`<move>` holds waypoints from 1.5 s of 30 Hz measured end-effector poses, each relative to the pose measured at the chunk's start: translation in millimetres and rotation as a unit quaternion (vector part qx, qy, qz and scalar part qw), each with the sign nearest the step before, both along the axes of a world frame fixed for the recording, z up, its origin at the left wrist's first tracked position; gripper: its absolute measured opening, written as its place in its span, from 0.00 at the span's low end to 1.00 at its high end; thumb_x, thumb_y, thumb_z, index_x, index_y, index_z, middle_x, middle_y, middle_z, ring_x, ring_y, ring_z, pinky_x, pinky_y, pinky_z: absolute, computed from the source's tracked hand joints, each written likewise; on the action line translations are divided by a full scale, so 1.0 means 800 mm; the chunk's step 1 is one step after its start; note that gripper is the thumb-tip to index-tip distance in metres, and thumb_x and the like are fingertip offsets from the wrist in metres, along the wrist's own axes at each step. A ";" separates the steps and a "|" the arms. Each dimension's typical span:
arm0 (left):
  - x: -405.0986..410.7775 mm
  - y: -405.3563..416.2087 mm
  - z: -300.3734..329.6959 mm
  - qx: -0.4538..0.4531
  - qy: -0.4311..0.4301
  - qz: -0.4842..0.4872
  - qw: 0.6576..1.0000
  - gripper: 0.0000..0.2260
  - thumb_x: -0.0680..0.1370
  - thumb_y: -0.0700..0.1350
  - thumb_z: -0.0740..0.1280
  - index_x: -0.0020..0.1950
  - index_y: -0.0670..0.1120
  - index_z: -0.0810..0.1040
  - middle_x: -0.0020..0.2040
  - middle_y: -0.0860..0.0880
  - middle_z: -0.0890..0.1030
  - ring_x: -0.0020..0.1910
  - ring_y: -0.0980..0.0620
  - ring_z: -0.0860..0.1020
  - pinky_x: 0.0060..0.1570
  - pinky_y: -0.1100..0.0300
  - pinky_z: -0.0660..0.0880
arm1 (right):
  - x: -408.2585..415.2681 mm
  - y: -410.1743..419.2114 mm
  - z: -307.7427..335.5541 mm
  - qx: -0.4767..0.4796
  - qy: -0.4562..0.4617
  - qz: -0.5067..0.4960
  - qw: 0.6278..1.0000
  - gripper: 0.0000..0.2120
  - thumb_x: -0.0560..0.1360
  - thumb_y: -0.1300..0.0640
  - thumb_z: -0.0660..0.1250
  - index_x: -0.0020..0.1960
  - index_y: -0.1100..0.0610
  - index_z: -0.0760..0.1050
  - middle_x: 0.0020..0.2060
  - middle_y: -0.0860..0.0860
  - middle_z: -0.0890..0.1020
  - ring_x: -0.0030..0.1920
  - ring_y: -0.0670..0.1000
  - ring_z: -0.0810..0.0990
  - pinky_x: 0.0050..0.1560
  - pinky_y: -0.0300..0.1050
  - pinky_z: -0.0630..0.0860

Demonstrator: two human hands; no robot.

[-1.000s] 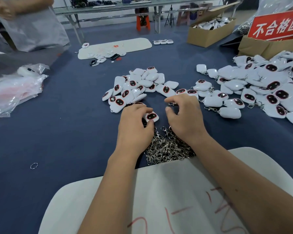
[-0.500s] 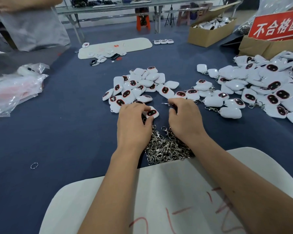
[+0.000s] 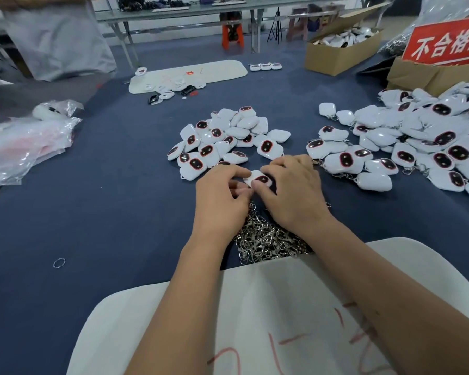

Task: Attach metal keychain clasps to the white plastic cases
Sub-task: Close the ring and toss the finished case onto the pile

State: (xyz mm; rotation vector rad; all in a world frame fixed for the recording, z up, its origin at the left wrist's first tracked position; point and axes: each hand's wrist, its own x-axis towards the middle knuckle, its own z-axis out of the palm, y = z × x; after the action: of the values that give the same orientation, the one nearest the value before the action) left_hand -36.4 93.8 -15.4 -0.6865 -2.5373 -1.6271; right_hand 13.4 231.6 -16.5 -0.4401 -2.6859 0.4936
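Observation:
One white plastic case (image 3: 258,179) with a dark oval window sits between my two hands, just above a heap of metal keychain clasps (image 3: 266,239). My left hand (image 3: 222,196) pinches the case's left edge with curled fingers. My right hand (image 3: 290,190) has its fingers curled round the case's right side; any clasp in it is hidden. A pile of bare white cases (image 3: 225,139) lies just beyond my hands. A bigger pile of cases with clasps attached (image 3: 417,142) spreads to the right.
A white foam board (image 3: 295,315) lies under my forearms. Crumpled plastic bags (image 3: 22,144) sit at the left, loose rings (image 3: 59,263) on the blue cloth. Cardboard boxes (image 3: 339,52) and a red sign (image 3: 444,41) stand far right. Another person (image 3: 52,36) stands far left.
My hands have closed together; the right hand moved left onto the case that the left hand holds. The case shifted slightly up and away from the clasp heap.

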 end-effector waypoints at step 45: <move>0.004 0.004 0.021 0.316 -0.282 -0.023 0.906 0.07 0.83 0.37 0.67 0.45 0.40 0.74 0.44 0.38 0.86 0.41 0.48 0.86 0.49 0.58 0.84 | 0.006 0.015 0.005 -0.411 0.197 0.141 0.879 0.06 0.75 0.60 0.77 0.50 0.51 0.88 0.33 0.61 0.82 0.31 0.56 0.65 0.33 0.45 0.64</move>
State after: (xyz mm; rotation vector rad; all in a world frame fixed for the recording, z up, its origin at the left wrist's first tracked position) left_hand -33.4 96.9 1.5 -0.2222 -2.0169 -2.7835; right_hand 18.0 243.6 -12.4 -0.1209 -2.0341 1.6313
